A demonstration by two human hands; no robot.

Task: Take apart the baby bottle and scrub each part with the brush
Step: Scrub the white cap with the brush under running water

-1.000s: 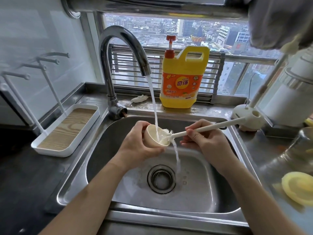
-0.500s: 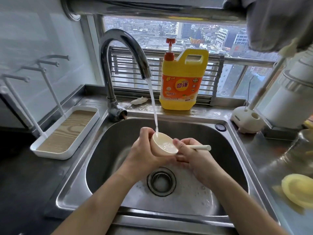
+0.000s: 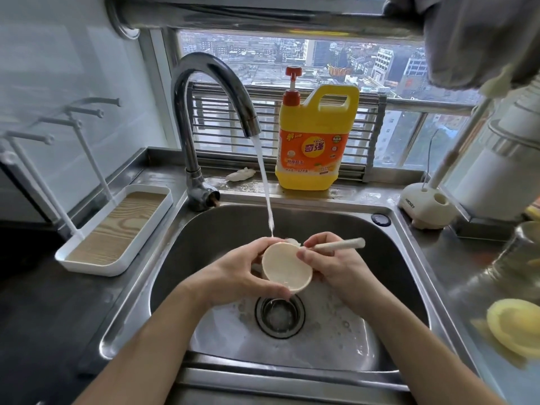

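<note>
Left hand [image 3: 242, 273] grips a round, smooth cream cap [image 3: 285, 268] over the steel sink [image 3: 204, 244]; right hand [image 3: 336, 268] pinches a thin brush [image 3: 340, 244] at its far rim, under tap water [image 3: 264, 182]. Yellow soap jug [image 3: 315, 141] beyond.

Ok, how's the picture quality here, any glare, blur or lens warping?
Head view: daylight from the window lights the scene; the wide lens bows the sink rim; glare streaks the steel counter at right; the grey cloth up close is blurred; the cream cap and brush look fairly sharp.
</note>
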